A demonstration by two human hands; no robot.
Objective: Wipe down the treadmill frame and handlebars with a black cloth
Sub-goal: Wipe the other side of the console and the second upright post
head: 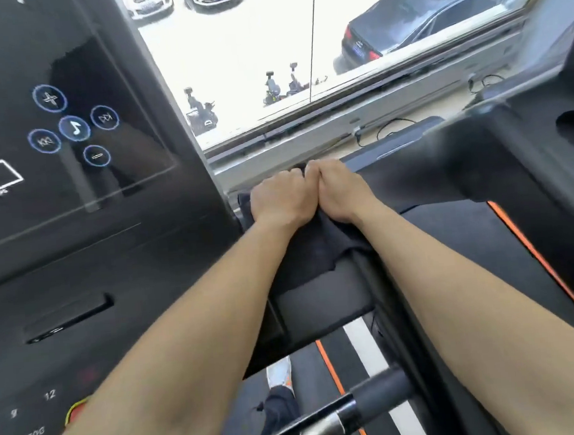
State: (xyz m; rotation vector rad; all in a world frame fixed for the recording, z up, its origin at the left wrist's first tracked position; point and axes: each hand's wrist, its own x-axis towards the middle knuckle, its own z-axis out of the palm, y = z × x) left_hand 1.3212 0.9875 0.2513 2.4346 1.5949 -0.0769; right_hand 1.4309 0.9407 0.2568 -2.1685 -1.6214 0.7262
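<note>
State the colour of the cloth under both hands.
Black; the crumpled fabric cloth shows best in head view.

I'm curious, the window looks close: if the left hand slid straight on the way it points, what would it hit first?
Likely the grey window ledge just past the knuckles of the left hand, which grips the black cloth; then the window frame. Depth is hard to judge here.

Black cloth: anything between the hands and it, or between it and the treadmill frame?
Nothing visible. The left hand and right hand grip the cloth side by side, and it lies draped directly on the frame.
</note>
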